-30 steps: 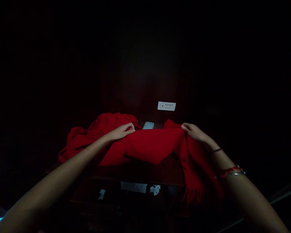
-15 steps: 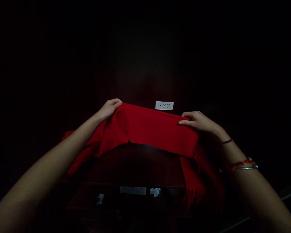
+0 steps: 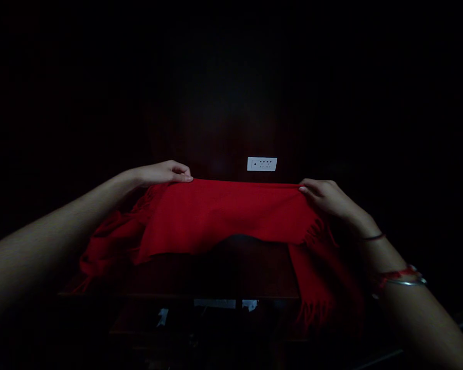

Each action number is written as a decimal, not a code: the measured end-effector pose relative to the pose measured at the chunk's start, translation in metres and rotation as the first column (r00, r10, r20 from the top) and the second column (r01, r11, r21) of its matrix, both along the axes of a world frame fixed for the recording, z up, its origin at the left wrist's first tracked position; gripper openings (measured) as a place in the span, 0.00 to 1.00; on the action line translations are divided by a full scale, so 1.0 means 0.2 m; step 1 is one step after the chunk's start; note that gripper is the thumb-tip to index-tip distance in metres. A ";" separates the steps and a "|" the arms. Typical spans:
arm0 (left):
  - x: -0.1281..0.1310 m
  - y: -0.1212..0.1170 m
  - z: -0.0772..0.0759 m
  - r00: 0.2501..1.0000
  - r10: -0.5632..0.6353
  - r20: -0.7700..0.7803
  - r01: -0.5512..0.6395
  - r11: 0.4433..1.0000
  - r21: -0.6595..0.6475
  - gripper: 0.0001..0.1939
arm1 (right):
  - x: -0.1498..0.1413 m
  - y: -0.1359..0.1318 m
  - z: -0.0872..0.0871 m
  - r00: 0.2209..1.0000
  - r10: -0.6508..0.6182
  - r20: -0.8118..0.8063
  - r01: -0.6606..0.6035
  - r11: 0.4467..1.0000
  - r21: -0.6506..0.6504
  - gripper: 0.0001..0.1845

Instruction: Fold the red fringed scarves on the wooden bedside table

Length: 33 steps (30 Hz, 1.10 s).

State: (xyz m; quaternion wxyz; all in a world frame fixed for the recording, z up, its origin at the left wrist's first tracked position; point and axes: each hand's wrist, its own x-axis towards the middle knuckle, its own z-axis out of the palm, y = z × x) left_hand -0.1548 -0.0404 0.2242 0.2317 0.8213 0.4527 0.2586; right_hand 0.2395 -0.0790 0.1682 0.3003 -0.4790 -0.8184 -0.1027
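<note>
A red fringed scarf stretches between my two hands above a dark table. My left hand pinches its upper edge at the left, thumb and fingers closed on the cloth. At the right, my right hand grips the same upper edge between thumb and fingers. One fringed end hangs past the table's right side. More of the red cloth lies bunched below my left forearm, partly hidden by it.
A white wall socket shows behind the scarf. Under the tabletop is a dark shelf or drawer area with pale paper-like pieces. The surroundings are too dark to make out.
My left hand has lowered slightly and its forearm lies flatter. My right hand has shifted a little right, and the scarf's upper edge is now straighter and nearly level.
</note>
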 end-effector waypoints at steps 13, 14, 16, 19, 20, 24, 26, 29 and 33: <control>0.03 0.11 -0.08 0.996 0.038 -0.079 -0.033 0.998 0.056 0.14 | 0.08 0.08 0.07 0.996 -0.086 0.040 0.090 0.988 -0.126 0.17; 0.02 0.08 -0.07 0.996 0.042 -0.080 -0.039 0.998 0.044 0.13 | 0.09 0.05 0.09 0.998 -0.058 0.021 0.061 0.983 -0.176 0.17; 0.00 0.03 -0.04 0.995 0.043 -0.089 -0.044 0.999 -0.005 0.12 | 0.11 -0.01 0.14 1.000 -0.018 -0.022 0.011 0.958 -0.285 0.19; -0.02 0.03 -0.04 0.995 0.025 -0.098 -0.033 0.996 -0.079 0.11 | 0.16 -0.03 0.20 0.996 -0.009 -0.091 -0.031 0.904 -0.426 0.20; -0.02 0.06 -0.06 0.994 0.008 -0.105 -0.019 0.994 -0.104 0.11 | 0.18 0.00 0.21 0.995 -0.015 -0.098 -0.033 0.883 -0.468 0.19; 0.06 0.28 -0.25 0.982 -0.064 -0.176 0.035 0.986 -0.163 0.11 | 0.25 0.26 0.10 0.998 -0.054 0.044 0.070 0.778 -0.624 0.18; 0.15 0.42 -0.41 0.963 -0.059 -0.262 0.021 0.989 -0.148 0.09 | 0.27 0.43 -0.03 0.970 -0.100 0.223 0.219 0.760 -0.612 0.14; 0.31 0.55 -0.67 0.878 0.154 -0.453 -0.165 0.986 0.017 0.10 | 0.26 0.61 -0.29 0.866 -0.183 0.466 0.434 0.738 -0.516 0.10; 0.48 0.53 -0.94 0.802 0.370 -0.468 -0.285 0.927 0.245 0.15 | 0.20 0.64 -0.54 0.755 -0.366 0.545 0.598 0.724 -0.343 0.15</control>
